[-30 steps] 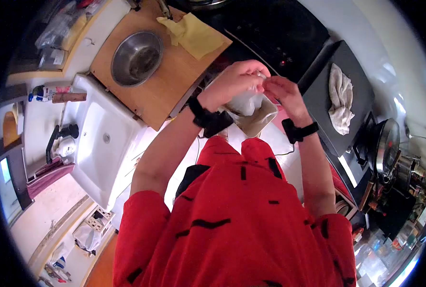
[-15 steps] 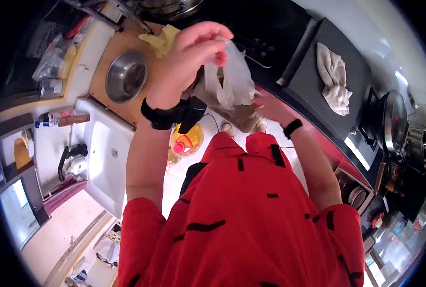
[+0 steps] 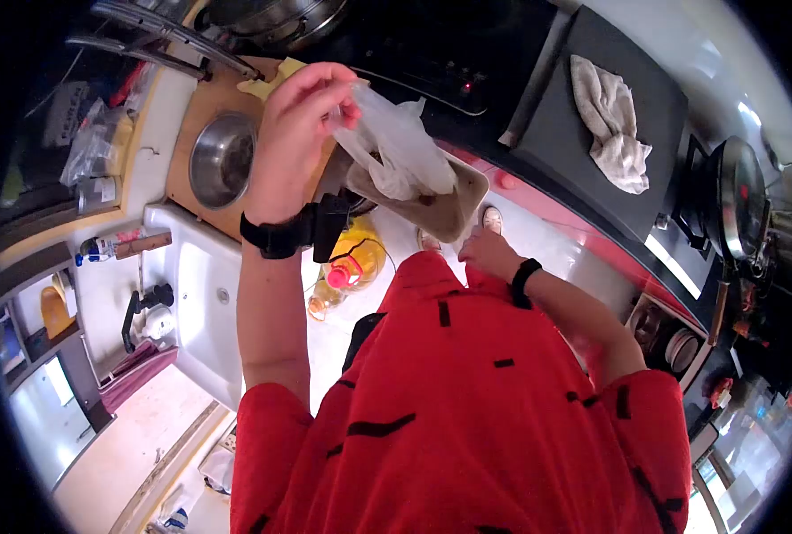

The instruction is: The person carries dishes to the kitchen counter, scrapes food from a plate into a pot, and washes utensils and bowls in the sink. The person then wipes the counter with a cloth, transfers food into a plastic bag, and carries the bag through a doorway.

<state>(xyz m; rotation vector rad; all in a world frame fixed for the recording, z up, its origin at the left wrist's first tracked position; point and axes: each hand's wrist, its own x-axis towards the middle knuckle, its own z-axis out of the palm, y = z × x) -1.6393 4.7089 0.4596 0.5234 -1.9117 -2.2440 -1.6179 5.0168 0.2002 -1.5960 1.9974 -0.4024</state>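
Observation:
My left hand (image 3: 303, 133) is closed, with thumb and fingers pinching the upper edge of a thin white plastic bag (image 3: 400, 147). The bag hangs down to the right, its lower part lying in the mouth of a greyish-beige rectangular bin (image 3: 467, 209). What is inside the bag and bin is mostly hidden. My right hand (image 3: 492, 254) hovers just below the bin's near right corner, over my lap. Its fingers are loosely bent and apart, with nothing visible in them.
Left of me are a white sink (image 3: 205, 303) and a metal bowl (image 3: 224, 160) on a wooden board. A yellow oil jug (image 3: 356, 254) stands on the floor. Right, a cloth (image 3: 610, 120) lies on a black cover, near a lidded pan (image 3: 739, 200).
My left hand has moved left and slightly down with the bag's edge. My right hand has left the bag and bin and dropped toward my lap. More of the bin shows now.

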